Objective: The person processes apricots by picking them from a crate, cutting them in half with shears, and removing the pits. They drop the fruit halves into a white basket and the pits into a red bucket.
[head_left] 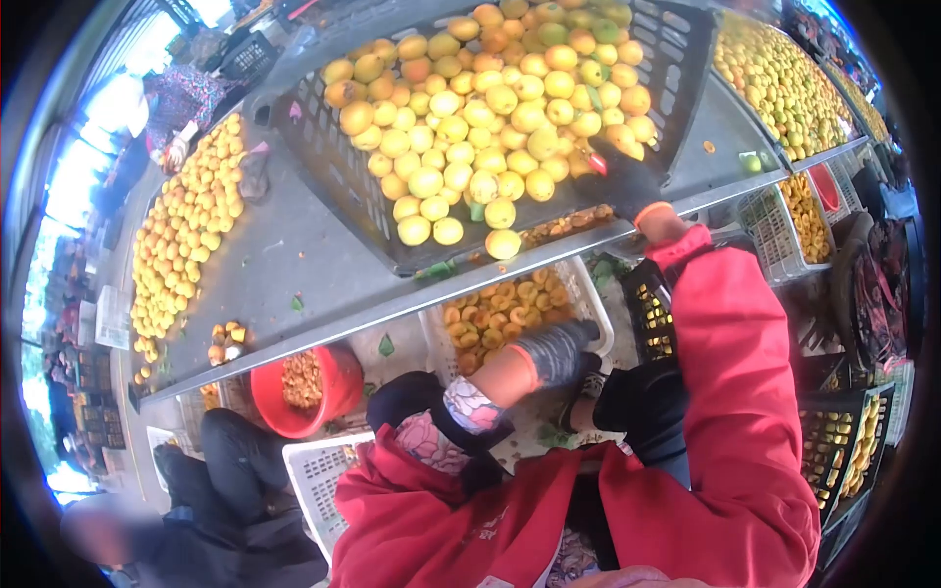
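Note:
My right hand (632,183), in a dark glove, reaches to the front right corner of a black plastic crate (676,93) on the metal table. A small red thing (597,163) shows at its closed fingers, right beside whole yellow-orange apricots (470,147) heaped in the crate and spilling forward. My left hand (554,355), in a grey glove, is lower down, over the right side of a white basket (600,312) of apricot halves (505,312). Its fingers look curled together, and what they hold is hidden.
Loose apricots (191,230) cover the table's left end, and another heap (774,88) lies at the right. Under the table edge (392,312) are a red bucket (338,392) of scraps and more crates (769,230). A person (235,490) sits at my left; another person (176,108) works across the table.

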The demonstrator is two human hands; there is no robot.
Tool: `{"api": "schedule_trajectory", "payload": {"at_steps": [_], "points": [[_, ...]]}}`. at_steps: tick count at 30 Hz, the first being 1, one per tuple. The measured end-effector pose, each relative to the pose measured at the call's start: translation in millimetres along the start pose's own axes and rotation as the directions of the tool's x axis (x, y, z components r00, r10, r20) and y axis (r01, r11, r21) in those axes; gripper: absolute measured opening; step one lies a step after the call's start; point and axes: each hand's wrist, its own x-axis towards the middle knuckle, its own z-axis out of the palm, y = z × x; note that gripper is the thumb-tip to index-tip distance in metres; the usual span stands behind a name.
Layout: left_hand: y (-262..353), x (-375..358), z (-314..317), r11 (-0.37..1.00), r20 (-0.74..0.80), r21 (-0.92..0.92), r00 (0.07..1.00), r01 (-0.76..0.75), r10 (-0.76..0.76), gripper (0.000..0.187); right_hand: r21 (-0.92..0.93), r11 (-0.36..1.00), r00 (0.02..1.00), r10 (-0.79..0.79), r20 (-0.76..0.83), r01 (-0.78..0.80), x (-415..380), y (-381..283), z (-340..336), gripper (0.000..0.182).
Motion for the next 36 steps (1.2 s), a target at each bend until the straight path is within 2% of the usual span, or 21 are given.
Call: {"api": "schedule_trajectory", "payload": {"at_steps": [2,3,4,6,8,9,10,11,12,14,15,17,19,20,21,22,24,29,32,33,36], "points": [[-15.5,-13.7,-10.1,0.992,-0.166,-0.073,0.982,-0.103,0.090,0.033,0.026,1.000,0.999,0.006,0.036,-0.007,9.8,18.2,25.4,0.061],[-43.8,-11.9,-9.2,0.917,-0.292,0.233,0.876,-0.325,0.385,0.029,-0.079,0.996,0.997,0.040,0.060,-0.035,8.7,13.1,26.4,0.064],[-74.4,-10.5,-5.8,0.721,-0.312,0.528,0.688,-0.449,0.656,0.028,-0.152,0.988,0.999,-0.020,0.033,0.024,8.8,22.5,30.0,0.059],[-63.6,-32.7,-30.9,0.857,-0.368,0.490,0.853,-0.160,0.371,0.032,-0.052,0.996,0.998,-0.066,0.007,0.067,8.5,33.2,31.4,0.054],[-82.2,-26.2,-38.7,0.962,-0.559,0.037,0.793,-0.270,0.244,0.031,-0.114,0.988,0.992,-0.110,-0.059,0.103,6.7,43.5,37.8,0.061],[-81.7,-29.2,-38.1,0.941,-0.575,-0.167,0.804,-0.296,0.151,0.030,-0.232,0.972,0.998,-0.050,-0.041,0.039,0.5,22.9,26.4,0.065],[-78.6,-27.8,-42.5,0.880,-0.583,-0.347,0.809,-0.325,0.069,0.030,-0.131,0.990,0.998,0.053,-0.024,-0.055,-2.9,17.3,20.3,0.068],[-74.5,-26.8,-45.5,0.784,-0.578,-0.512,0.816,-0.351,-0.012,0.030,-0.125,0.992,0.990,-0.049,-0.133,0.033,-5.2,26.1,20.9,0.065],[-70.0,-26.6,-47.7,0.791,-0.595,-0.487,0.804,-0.371,0.010,0.033,-0.130,0.984,0.960,-0.149,-0.238,0.120,-8.6,23.5,18.5,0.062],[-63.5,-25.4,-51.6,0.804,-0.633,-0.429,0.772,-0.410,0.056,0.038,0.181,0.983,0.986,-0.005,-0.166,0.035,-30.4,-7.1,-3.9,0.056],[-60.6,-24.7,-49.5,0.668,-0.606,-0.593,0.795,-0.449,-0.004,0.050,0.327,0.945,0.992,0.059,-0.116,-0.018,-47.6,-31.5,-23.6,0.053],[-46.9,-23.9,-46.5,0.521,-0.645,-0.622,0.760,-0.584,0.083,0.059,0.554,0.730,0.915,0.286,0.284,-0.400,-84.6,-57.8,-52.0,0.044],[-40.5,-20.2,-41.6,0.376,-0.635,-0.677,0.761,-0.633,0.137,0.064,0.762,0.458,0.889,0.244,0.388,-0.458,-117.8,-81.4,-51.9,0.032],[-41.7,-15.4,-40.3,0.408,-0.626,-0.647,0.754,-0.644,0.198,0.063,0.784,0.291,0.837,0.190,0.514,-0.547,-130.6,-83.7,-54.3,0.029],[-41.4,-10.9,-43.2,0.437,-0.612,-0.615,0.747,-0.656,0.261,0.062,0.764,0.282,0.814,0.179,0.552,-0.580,-140.8,-87.5,-50.8,0.027],[-41.9,-18.5,-41.9,0.448,-0.561,-0.656,0.790,-0.607,0.249,0.060,0.744,0.270,0.790,0.168,0.589,-0.612,-148.9,-92.9,-46.5,0.026],[-40.0,-27.3,-42.2,0.492,-0.499,-0.691,0.842,-0.530,0.206,0.058,0.751,0.029,0.748,0.126,0.652,-0.660,-155.3,-105.1,-37.5,0.026],[-56.0,-29.1,-35.5,0.635,-0.519,-0.646,0.854,-0.423,0.042,0.055,0.598,0.306,0.658,0.153,0.737,-0.741,-147.5,-98.5,-34.2,0.031],[-49.3,-24.4,-33.8,0.831,-0.637,-0.391,0.768,-0.396,0.066,0.054,0.642,0.730,0.960,0.067,0.272,-0.233,-147.8,-94.2,-20.5,0.040],[-51.1,-21.3,-32.6,0.817,-0.622,-0.427,0.782,-0.387,0.046,0.056,0.423,0.904,0.984,-0.026,0.179,-0.054,-149.7,-76.2,-19.4,0.047],[-46.2,-17.8,-33.7,0.858,-0.621,-0.385,0.783,-0.339,0.030,0.061,0.549,0.830,0.995,0.073,0.075,-0.102,-161.7,-74.3,-23.9,0.035]]}}
